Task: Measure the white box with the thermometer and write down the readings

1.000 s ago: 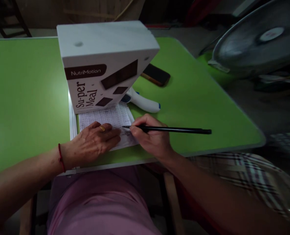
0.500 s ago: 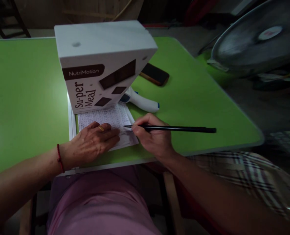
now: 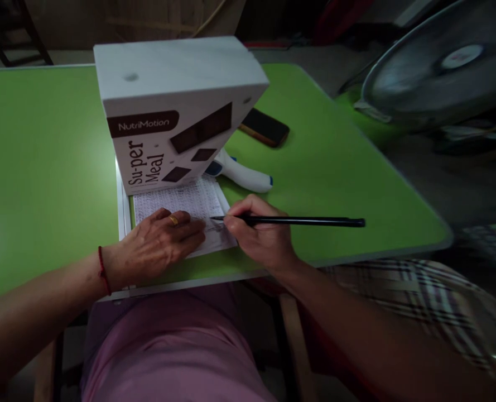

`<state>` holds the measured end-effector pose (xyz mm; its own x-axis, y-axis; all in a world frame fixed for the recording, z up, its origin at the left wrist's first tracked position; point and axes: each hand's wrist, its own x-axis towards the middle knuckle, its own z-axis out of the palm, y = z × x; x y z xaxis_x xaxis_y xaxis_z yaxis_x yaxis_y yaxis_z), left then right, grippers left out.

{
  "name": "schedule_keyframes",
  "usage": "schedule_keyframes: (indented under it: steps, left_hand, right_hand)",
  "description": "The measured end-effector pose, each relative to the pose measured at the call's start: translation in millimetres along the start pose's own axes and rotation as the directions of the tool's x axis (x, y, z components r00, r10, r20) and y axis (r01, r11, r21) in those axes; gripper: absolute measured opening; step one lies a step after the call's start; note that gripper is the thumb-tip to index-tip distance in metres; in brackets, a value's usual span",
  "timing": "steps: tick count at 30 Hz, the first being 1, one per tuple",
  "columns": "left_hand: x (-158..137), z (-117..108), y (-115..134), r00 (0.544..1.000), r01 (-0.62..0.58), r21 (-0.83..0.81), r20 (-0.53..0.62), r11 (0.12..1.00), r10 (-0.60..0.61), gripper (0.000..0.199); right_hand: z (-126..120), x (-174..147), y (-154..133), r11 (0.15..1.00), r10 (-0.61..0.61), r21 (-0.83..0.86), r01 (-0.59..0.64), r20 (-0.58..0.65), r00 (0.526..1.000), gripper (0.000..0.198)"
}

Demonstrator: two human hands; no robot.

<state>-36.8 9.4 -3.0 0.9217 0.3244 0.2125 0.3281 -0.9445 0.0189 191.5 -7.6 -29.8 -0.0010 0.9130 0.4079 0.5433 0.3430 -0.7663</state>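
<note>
A sheet of paper (image 3: pixel 172 200) covered in dense handwriting lies on the green table near its front edge. Its far edge runs up to the foot of a white NutriMotion box (image 3: pixel 136 156). My left hand (image 3: pixel 164 243) rests flat on the paper's lower left part, fingers stretched out. Pinched in my right hand (image 3: pixel 264 234) is a long black pen (image 3: pixel 314 221), its tip at the paper's right side and its shaft pointing right. Part of the writing is hidden under my left hand.
Behind the paper, a white handheld device with blue ends (image 3: pixel 248 177) lies partly hidden by the box. A dark phone (image 3: pixel 268 129) is farther back on the green table (image 3: pixel 42 139). To the right stand a large round metal lid-like object (image 3: pixel 415 72) and plaid cloth (image 3: pixel 415 285).
The pen has shifted very slightly left and its rear end has tipped a little. My left hand, the paper and the box stay where they were.
</note>
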Motion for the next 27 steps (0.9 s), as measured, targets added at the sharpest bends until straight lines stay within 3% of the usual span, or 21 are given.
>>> schedule_keyframes:
  steps: [8,27]
  left_hand:
    - [0.4,-0.3,-0.1,1.000,-0.002,0.002,-0.002,1.000,0.002,0.028]
    - [0.3,0.4,1.0,1.000,0.009,0.005,0.011,1.000,-0.009,0.029]
  right_hand:
    - [0.2,-0.6,0.6,1.000,0.007,-0.024,-0.009,-0.058,0.998,0.011]
    - [2.6,0.8,-2.8,0.999,0.052,0.005,-0.052,-0.035,0.998,0.012]
